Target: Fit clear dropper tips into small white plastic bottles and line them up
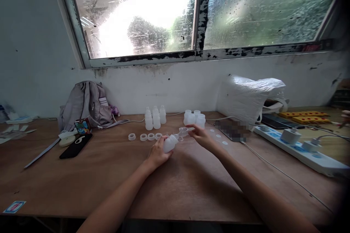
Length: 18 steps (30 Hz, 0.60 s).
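Observation:
Over the middle of the table, my left hand (157, 154) is wrapped round a small translucent white baby bottle (169, 144), tilted with its top to the right. A clear teat or tip seems to stand at its top. My right hand (201, 136) pinches a clear plastic cap (184, 131) close to the bottle's top; whether the two touch I cannot tell. Past my left hand lies a row of several white screw rings (143, 137). Beyond my right hand stand several open-necked bottles (190, 118), and a few small clear discs (218, 135) lie to the right.
Several capped bottles (155, 118) stand upright near the wall. A grey backpack (82, 103), black phone (76, 146) and metal ruler (41, 153) are on the left. At right are a silvery bag (243, 98), a white power strip (322, 160) and a trailing cable (284, 174). Another person's hand (346, 114) shows at the right edge.

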Tool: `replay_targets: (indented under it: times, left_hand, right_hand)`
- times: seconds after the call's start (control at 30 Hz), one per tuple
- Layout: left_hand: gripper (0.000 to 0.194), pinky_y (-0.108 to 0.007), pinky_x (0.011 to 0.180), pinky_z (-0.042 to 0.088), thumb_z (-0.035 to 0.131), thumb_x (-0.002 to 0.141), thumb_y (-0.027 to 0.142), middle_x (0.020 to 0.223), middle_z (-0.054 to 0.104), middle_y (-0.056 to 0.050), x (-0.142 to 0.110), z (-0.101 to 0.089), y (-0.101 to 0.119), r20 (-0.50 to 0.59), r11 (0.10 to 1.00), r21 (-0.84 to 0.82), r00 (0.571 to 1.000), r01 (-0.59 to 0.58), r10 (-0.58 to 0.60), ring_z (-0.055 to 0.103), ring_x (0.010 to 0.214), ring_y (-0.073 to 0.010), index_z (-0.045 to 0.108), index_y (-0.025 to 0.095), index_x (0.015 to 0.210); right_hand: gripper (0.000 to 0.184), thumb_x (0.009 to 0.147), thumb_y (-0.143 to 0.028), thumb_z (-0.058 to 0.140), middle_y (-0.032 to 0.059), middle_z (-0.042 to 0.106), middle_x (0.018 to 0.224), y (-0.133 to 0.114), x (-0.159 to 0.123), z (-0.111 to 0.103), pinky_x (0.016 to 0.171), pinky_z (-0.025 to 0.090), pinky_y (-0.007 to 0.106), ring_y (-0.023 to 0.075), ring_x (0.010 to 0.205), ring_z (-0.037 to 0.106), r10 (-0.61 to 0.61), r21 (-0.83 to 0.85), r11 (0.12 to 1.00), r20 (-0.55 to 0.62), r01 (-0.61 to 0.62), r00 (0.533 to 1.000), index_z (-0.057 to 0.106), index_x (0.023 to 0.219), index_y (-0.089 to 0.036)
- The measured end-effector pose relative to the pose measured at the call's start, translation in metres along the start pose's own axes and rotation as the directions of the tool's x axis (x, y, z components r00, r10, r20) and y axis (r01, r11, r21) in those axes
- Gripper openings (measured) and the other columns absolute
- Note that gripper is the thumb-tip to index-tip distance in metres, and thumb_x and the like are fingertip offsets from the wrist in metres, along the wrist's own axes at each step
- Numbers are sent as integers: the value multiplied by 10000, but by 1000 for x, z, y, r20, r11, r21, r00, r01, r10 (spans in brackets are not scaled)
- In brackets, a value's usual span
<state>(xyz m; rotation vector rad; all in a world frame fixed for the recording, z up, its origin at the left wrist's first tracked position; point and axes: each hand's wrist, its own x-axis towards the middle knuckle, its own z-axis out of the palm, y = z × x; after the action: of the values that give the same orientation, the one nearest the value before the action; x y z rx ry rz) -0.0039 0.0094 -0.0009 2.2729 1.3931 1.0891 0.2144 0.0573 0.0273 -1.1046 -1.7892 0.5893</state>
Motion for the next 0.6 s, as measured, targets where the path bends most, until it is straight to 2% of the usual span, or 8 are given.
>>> replay_targets:
  times: [0.1, 0.2, 0.27, 0.43, 0.6]
  left_hand:
    - [456, -313, 792, 413, 575, 649, 262, 1074, 495, -32, 0, 0, 0, 9, 999, 45, 1000, -29, 29, 501, 952, -195, 384, 231, 1062]
    - [474, -315, 780, 423, 572, 653, 276, 1091, 487, -32, -1, 0, -1, 48, 995, 61, 996, -78, 75, 506, 941, -198, 370, 232, 1080]
    - [478, -316, 774, 426, 571, 654, 279, 1086, 488, -31, -1, 0, -1, 74, 990, 73, 991, -117, 111, 509, 931, -199, 370, 234, 1086]
    - [481, -316, 771, 425, 567, 647, 256, 1063, 490, -27, -3, 1, -1, 103, 981, 103, 983, -166, 155, 504, 931, -199, 375, 237, 1088]
    - [495, -308, 777, 428, 538, 634, 186, 1069, 475, -36, -4, 3, -1, 100, 970, 145, 978, -196, 183, 494, 940, -197, 367, 224, 1097]
  right_hand:
    - [367, 703, -414, 503, 29, 574, 666, -8, -2, -1, 495, 410, 231, 119, 551, 509, 45, 106, 994, -44, -40, 998, 569, 950, -151]
    - [386, 723, -471, 459, 36, 568, 656, -13, -4, 1, 426, 374, 211, 114, 518, 489, 74, 111, 991, 18, -76, 997, 602, 859, -140]
    - [391, 732, -483, 441, 33, 563, 638, -16, -7, 4, 407, 345, 204, 112, 510, 476, 60, 51, 997, 56, -63, 997, 612, 803, -139]
    - [371, 751, -462, 430, 10, 531, 551, -22, -12, 13, 458, 309, 207, 108, 510, 444, -59, -175, 982, 82, 73, 995, 596, 652, -145]
    - [427, 775, -469, 370, -18, 431, 418, -19, -15, 20, 415, 242, 208, 89, 408, 376, -6, -233, 972, 38, 14, 999, 500, 520, -151]
